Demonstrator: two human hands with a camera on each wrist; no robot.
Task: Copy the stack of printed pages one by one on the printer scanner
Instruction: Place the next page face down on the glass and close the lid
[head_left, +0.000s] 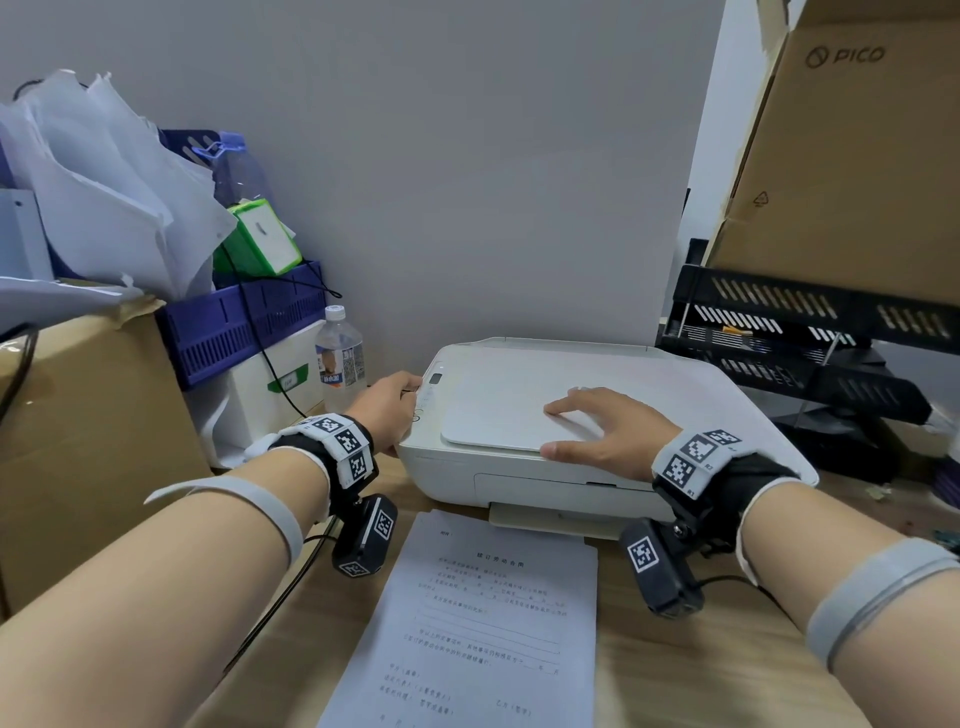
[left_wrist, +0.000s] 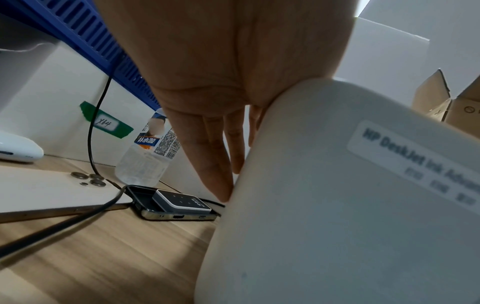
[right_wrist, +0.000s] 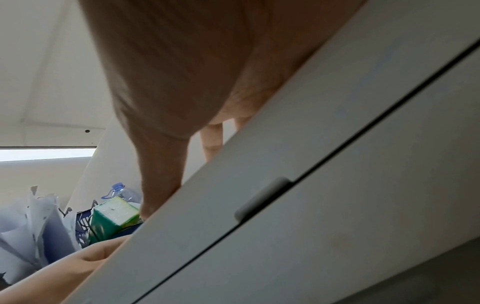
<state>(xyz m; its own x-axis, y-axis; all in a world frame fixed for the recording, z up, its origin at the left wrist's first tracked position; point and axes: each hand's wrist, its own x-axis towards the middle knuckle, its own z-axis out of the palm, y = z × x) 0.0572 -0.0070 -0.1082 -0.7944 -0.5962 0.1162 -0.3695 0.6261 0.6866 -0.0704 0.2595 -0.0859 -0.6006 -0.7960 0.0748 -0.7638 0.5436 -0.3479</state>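
Observation:
A white printer (head_left: 545, 467) sits on the wooden desk with its scanner lid (head_left: 519, 410) down. My right hand (head_left: 597, 431) lies flat on the lid's front right, fingers spread and thumb at the front edge. My left hand (head_left: 387, 410) rests against the printer's left side by the button panel (head_left: 428, 395); in the left wrist view its straight fingers (left_wrist: 215, 164) lie along the printer's side (left_wrist: 324, 195). A stack of printed pages (head_left: 483, 623) lies on the desk in front of the printer. The right wrist view shows my palm (right_wrist: 182, 72) over the printer's front (right_wrist: 285, 205).
A water bottle (head_left: 338, 348), a blue crate (head_left: 244, 322) with loose papers and a cardboard box (head_left: 93, 441) stand to the left. Black paper trays (head_left: 800, 332) and a Pico carton (head_left: 852, 156) stand to the right. A phone and small device (left_wrist: 179, 203) lie beside the printer's left side.

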